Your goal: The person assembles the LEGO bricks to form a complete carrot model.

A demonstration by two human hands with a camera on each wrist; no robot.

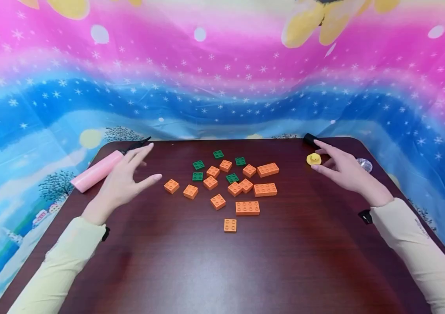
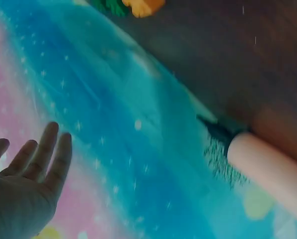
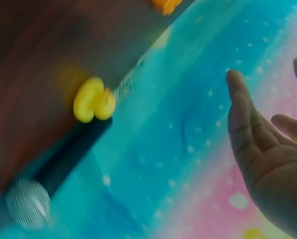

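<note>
My left hand (image 1: 122,179) hovers over the table's left side with fingers extended and thumb apart, holding nothing. Beside and partly behind it in the head view lies a pink cylinder (image 1: 98,171) with a black tapered end; its kind is unclear. On the right, my right hand (image 1: 344,170) is held with fingers spread, nothing in its grasp. Near its fingertips sits a yellow rubber duck (image 1: 313,160). A microphone (image 3: 71,157) with a black handle and silver mesh head lies by the duck, partly hidden behind the hand in the head view.
Several orange toy bricks (image 1: 247,208), square and longer ones, are scattered mid-table among several flat green pieces (image 1: 197,176). The dark wooden table (image 1: 191,270) ends at the back against a colourful hanging cloth (image 1: 222,87).
</note>
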